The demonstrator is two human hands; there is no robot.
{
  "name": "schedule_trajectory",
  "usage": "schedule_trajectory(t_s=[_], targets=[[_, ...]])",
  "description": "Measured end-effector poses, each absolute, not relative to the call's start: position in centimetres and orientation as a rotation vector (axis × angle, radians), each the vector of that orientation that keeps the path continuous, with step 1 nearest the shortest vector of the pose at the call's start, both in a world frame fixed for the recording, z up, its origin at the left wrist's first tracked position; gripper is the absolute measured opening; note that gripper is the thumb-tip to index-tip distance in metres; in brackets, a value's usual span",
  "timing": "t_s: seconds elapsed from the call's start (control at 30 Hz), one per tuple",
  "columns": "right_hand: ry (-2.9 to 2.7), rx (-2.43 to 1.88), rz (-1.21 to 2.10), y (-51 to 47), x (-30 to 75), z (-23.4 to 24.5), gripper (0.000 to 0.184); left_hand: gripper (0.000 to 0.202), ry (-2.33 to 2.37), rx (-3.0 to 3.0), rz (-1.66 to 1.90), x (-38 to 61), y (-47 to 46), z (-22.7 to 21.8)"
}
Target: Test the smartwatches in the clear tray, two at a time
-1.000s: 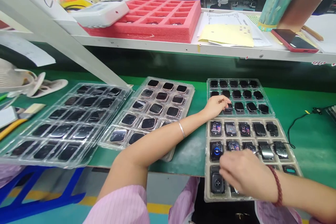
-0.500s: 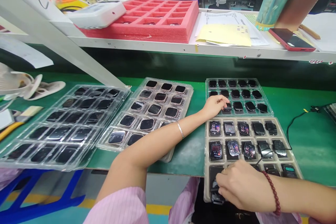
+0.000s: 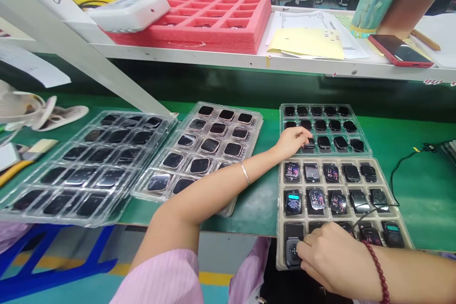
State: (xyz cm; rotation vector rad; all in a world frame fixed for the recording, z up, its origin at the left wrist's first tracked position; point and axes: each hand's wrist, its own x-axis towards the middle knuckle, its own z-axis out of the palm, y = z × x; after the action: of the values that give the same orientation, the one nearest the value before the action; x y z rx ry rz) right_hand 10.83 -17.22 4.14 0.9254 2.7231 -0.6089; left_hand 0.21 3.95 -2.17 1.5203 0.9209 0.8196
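My right hand (image 3: 331, 259) rests on the near row of a beige tray (image 3: 392, 167) full of smartwatch bodies. Its fingers curl around a watch (image 3: 292, 251) in the bottom-left pocket, whose back faces up. Several watches in this tray have lit screens, such as one (image 3: 292, 202) in the middle row. My left hand (image 3: 292, 141) reaches across to the clear tray (image 3: 363, 128) behind it. Its fingers lie bent on a dark watch (image 3: 309, 144) in that tray's front row. A thin black cable (image 3: 374, 210) runs across the beige tray to my right hand.
Two more clear trays (image 3: 256, 126) (image 3: 167, 126) of dark watches lie to the left on the green belt (image 3: 420, 185). On the shelf above are a pink foam tray (image 3: 249, 33), papers (image 3: 306, 42), a red phone (image 3: 399, 52) and a cup (image 3: 374, 0). People work in the background.
My right hand moved from the middle row down to the bottom-left pocket and closed round the watch there. A middle-row watch screen changed its display. My left hand stayed put.
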Motion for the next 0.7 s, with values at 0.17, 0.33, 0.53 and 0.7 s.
schedule_trajectory(t_s=[0.17, 0.33, 0.53, 0.7], targets=[[2.729, 0.915, -1.018, -16.2, 11.5, 4.7, 0.015, 0.016, 0.924, 1.519, 0.817, 0.2, 4.0, -2.2], [2.638, 1.205, -0.884, -15.5, 12.0, 3.5, 0.020, 0.017, 0.927, 1.517, 0.816, 0.3, 4.0, -2.2], [2.627, 1.203, -0.899, -15.2, 12.3, 3.3, 0.025, 0.017, 0.930, 1.524, 0.812, 0.2, 3.9, -2.0], [2.626, 1.213, -0.928, -15.3, 11.9, 3.3, 0.020, 0.017, 0.930, 1.522, 0.811, 0.2, 4.0, -2.2]])
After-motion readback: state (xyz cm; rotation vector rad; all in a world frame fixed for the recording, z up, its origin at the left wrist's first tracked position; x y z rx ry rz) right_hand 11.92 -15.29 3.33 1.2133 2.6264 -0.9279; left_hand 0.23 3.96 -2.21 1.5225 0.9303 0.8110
